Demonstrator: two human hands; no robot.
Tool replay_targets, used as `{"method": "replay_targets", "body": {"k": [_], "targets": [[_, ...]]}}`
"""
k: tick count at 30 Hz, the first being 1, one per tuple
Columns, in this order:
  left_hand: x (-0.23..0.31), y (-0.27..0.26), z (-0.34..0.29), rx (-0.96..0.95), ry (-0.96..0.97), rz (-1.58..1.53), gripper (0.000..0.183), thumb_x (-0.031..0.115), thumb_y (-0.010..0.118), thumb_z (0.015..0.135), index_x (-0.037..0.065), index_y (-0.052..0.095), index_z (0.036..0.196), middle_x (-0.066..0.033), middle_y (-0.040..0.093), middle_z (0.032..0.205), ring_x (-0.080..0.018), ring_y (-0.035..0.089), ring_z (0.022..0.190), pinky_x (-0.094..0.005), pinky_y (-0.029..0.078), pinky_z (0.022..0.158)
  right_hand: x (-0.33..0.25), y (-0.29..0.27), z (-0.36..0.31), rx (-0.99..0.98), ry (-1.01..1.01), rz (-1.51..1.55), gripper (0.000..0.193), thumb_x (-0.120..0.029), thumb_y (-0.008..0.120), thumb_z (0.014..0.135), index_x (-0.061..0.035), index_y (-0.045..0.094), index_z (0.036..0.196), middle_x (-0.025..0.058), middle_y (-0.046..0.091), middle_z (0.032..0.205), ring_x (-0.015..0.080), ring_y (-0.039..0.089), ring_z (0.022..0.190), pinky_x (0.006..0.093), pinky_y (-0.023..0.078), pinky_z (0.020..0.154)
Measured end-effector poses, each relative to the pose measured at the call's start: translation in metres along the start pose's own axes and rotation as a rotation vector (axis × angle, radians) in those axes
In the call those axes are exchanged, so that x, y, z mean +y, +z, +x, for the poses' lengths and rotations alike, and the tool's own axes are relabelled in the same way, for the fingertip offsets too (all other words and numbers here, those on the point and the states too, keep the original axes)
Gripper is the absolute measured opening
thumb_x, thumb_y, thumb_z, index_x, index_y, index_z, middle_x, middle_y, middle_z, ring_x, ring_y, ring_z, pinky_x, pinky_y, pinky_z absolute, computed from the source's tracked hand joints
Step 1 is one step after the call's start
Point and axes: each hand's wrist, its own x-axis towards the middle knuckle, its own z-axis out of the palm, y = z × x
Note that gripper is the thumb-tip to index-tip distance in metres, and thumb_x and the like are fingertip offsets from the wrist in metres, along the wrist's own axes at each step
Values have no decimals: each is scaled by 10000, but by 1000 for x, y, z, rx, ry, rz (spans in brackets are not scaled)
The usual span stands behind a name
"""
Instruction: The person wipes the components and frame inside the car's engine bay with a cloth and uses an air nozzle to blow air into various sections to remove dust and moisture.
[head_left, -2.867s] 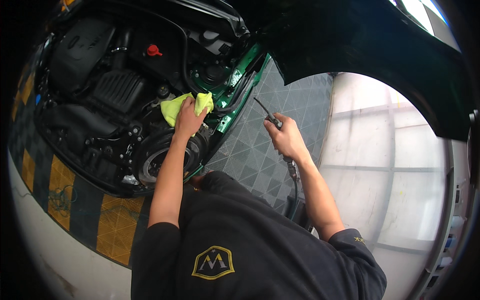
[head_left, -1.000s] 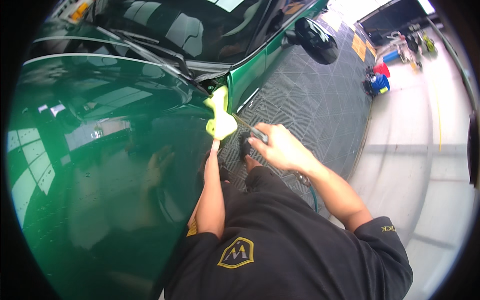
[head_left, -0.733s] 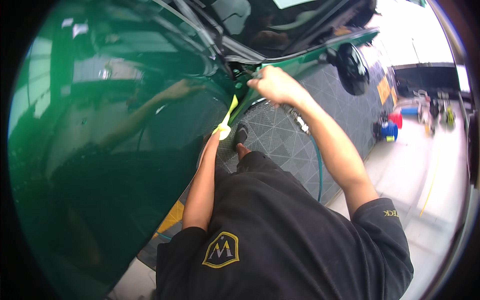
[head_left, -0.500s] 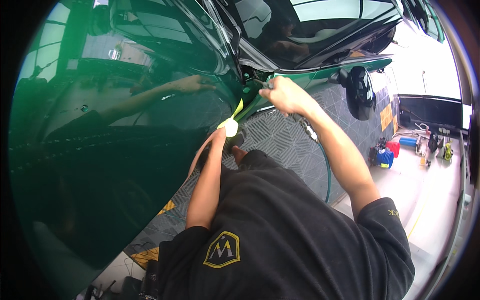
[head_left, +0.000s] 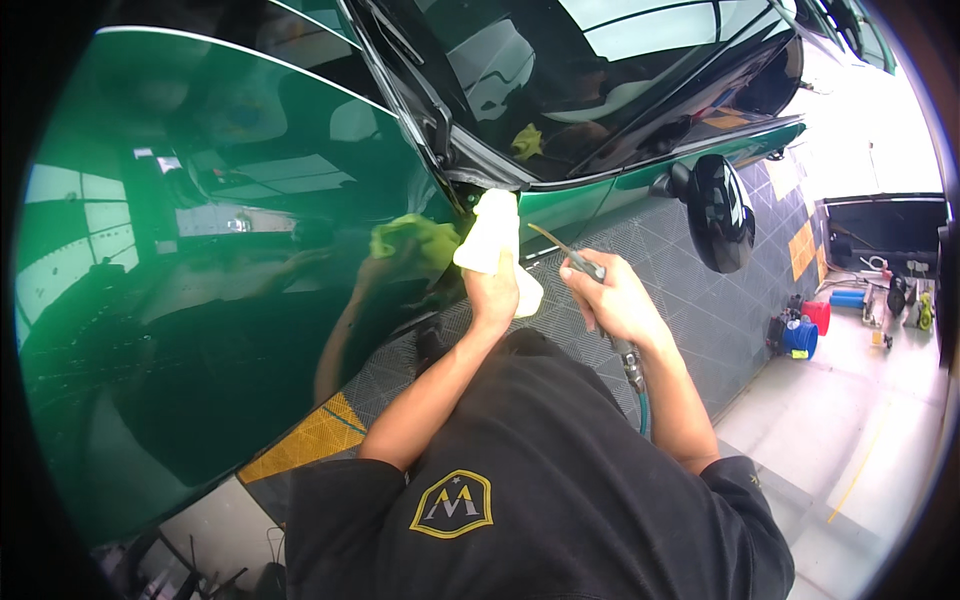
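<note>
Left hand (head_left: 494, 297) clutches a yellow-green cloth (head_left: 489, 238) by the green hood (head_left: 270, 330); right hand (head_left: 628, 303) has fingers curled round an air blow gun (head_left: 584, 265), nozzle near the cloth!

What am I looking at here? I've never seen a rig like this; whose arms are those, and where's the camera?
There is no machine: these are a person's bare hands, seen from a wide fisheye camera on that person's head, looking down, so straight edges bend. The left hand holds a yellow-green cloth near the windscreen's lower corner on a green car. The right hand grips a tool with a thin nozzle and a hose. The cloth and arm mirrored in the car's paint are only reflections. Also visible: a black side mirror, grey floor tiles and a blue bucket.
</note>
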Motion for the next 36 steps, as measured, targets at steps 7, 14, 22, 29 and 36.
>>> {"method": "replay_targets", "body": {"k": [7,14,22,29,36], "targets": [[187,-16,136,115,393,369,216,143,641,998,-47,657,1101,-180,677,1049,-248,675,971,-374,530,880,10,-29,-18,-103,-127,231,209,-218,617,1002,-11,648,997,-1,551,608,86,512,497,284,410,500],[66,25,175,-602,232,1347,388,334,660,919,52,732,1175,-221,677,1254,-386,608,1231,-475,459,1056,19,-44,-7,-181,-200,241,278,-255,649,979,18,670,1020,64,613,685,149,572,643,352,464,627],[-27,32,157,-298,134,1234,124,117,606,917,33,694,939,-149,710,832,-304,711,767,-437,559,713,46,-70,-12,-212,-142,401,168,-180,603,1017,-18,632,986,-25,539,602,74,519,490,255,425,495],[-11,59,103,-168,68,768,130,101,541,1006,49,660,993,-129,693,874,-305,679,785,-423,538,740,56,-80,6,-221,-188,423,213,-221,601,1025,-21,630,956,-18,539,606,88,527,486,264,433,493],[19,19,104,-527,-866,388,246,179,433,1079,8,606,1047,-104,657,856,-187,630,651,-320,501,532,41,-83,23,-260,-191,394,197,-207,603,1019,-19,634,969,-12,542,619,94,530,497,267,438,486]]}}
